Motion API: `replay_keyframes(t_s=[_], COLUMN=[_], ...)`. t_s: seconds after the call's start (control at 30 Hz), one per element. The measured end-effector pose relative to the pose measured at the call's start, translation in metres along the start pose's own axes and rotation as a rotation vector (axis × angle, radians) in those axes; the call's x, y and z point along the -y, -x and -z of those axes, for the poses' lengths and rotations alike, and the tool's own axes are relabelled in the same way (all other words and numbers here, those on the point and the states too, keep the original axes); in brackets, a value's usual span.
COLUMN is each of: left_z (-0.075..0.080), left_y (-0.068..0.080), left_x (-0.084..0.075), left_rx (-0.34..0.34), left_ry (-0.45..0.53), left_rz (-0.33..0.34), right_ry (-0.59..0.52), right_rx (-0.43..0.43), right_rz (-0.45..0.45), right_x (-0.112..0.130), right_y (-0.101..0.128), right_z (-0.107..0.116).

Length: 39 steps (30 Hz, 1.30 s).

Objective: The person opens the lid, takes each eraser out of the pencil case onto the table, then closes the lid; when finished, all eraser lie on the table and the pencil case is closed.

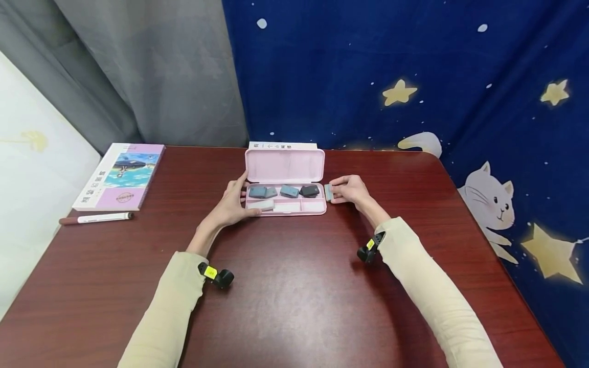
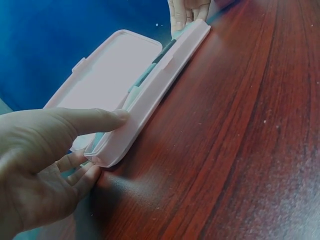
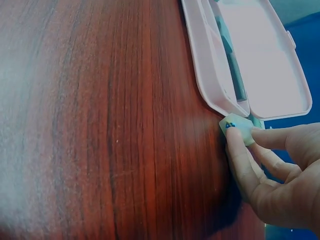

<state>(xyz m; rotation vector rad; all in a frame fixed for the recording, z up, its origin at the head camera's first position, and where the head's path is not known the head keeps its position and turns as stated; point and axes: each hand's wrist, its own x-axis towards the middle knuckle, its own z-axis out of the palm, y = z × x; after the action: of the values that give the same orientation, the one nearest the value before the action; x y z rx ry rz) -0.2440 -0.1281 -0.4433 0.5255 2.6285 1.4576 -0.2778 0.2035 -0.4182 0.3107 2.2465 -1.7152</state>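
A pink pencil case [image 1: 285, 166] lies on the table with its lid raised at the back. Its rear compartment holds several blue-grey erasers [image 1: 289, 191] and a black block [image 1: 309, 191]. In front of them, at the left, is a white eraser [image 1: 262, 205]. My left hand [image 1: 230, 204] grips the case's left end, thumb on the front wall and fingers around the end, as the left wrist view shows. Just beyond the right end, my right hand [image 1: 350, 190] pinches a pale green eraser [image 3: 243, 128] between thumb and fingers, close beside the case.
A book [image 1: 121, 176] with a purple and white cover lies at the table's left, and a marker [image 1: 105, 217] lies in front of it. Behind the raised lid stands a white printed box [image 1: 282, 145]. Grey and star-patterned blue curtains [image 1: 331, 76] hang along the back edge.
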Motion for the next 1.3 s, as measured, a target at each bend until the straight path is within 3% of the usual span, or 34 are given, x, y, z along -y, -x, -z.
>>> replay_keyframes(t_s=[1.3], left_z=[-0.0008], left_y=[0.0003], left_x=[0.0016], left_rx=[-0.013], left_ry=[0.017], left_rz=[0.000], right_ry=[0.130], right_rx=[-0.070], right_rz=[0.087], right_x=[-0.0044], right_y=[0.0003], right_z=[-0.0037])
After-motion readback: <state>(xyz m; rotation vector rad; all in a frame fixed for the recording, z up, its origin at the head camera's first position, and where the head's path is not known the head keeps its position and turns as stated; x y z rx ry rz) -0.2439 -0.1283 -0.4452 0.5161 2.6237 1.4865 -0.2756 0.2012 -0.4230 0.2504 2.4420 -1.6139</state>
